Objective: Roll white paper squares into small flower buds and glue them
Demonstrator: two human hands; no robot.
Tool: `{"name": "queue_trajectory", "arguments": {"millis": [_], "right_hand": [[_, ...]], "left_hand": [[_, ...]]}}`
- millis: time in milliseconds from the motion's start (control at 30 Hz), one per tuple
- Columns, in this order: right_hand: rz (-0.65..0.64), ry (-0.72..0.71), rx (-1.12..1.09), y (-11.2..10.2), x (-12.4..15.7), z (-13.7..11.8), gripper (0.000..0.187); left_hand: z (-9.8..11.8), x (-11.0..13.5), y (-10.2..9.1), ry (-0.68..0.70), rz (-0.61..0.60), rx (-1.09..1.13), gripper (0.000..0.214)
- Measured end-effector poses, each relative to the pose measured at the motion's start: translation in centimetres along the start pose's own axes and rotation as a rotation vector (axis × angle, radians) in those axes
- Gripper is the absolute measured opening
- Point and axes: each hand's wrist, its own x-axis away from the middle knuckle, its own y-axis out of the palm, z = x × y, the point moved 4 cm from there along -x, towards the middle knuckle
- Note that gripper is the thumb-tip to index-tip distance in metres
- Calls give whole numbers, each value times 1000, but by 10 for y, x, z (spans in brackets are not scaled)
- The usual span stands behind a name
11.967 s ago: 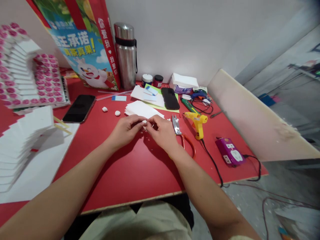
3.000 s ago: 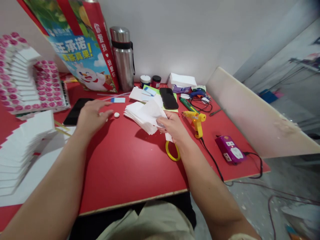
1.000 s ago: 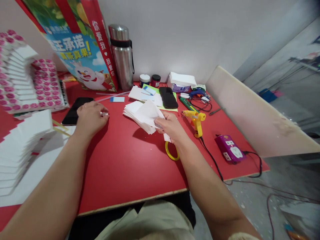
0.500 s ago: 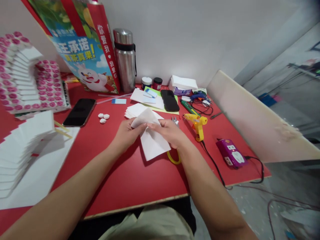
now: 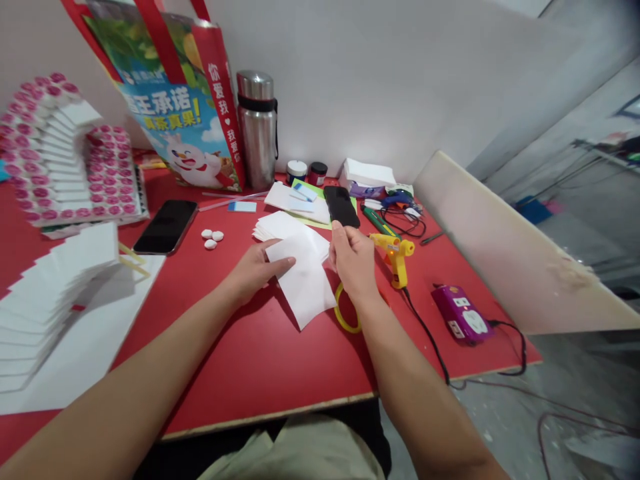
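Observation:
My left hand (image 5: 256, 269) lies flat with its fingers stretched out on the left edge of a white paper sheet (image 5: 304, 283) on the red table (image 5: 250, 360). My right hand (image 5: 353, 261) is closed on the sheet's upper right corner, pinching it. Just behind the sheet lies a stack of white paper sheets (image 5: 280, 227). Scissors with a yellow handle (image 5: 344, 313) lie under my right wrist, mostly hidden. Three small white pellets (image 5: 212, 237) sit to the left.
A yellow glue gun (image 5: 396, 252) and purple power strip (image 5: 463, 315) lie right. Two black phones (image 5: 167, 227) (image 5: 341, 205), a steel flask (image 5: 257, 130), a printed bag (image 5: 180, 127), small jars (image 5: 297, 169) and stacked white cards with pink dots (image 5: 65, 167) stand behind and left. A pale board (image 5: 505, 247) leans right.
The sheet, held up between both hands half a second ago, now rests on the table. My left hand has flattened onto it; my right hand has shifted to its upper corner.

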Motion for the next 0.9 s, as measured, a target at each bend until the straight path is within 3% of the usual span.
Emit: {"name": "queue_trajectory", "arguments": {"millis": [67, 133, 233, 333, 533, 667, 900], "right_hand": [[43, -95, 1, -2, 1, -5, 32], [-17, -97, -55, 1, 0, -5, 24], [-261, 88, -85, 14, 0, 4, 41], [-413, 248, -39, 20, 4, 11, 39], [-471, 358, -223, 8, 6, 9, 47], [-524, 389, -360, 6, 6, 6, 48], [-441, 366, -358, 9, 3, 6, 43]], "left_hand": [[1, 1, 1, 12, -14, 62, 41], [1, 0, 1, 28, -17, 95, 40], [-1, -3, -2, 49, -4, 98, 40], [-2, -5, -5, 42, -18, 119, 42], [9, -1, -11, 25, -147, 11, 37], [19, 1, -12, 78, -151, 40, 33], [20, 0, -11, 87, -162, 74, 33]]}}
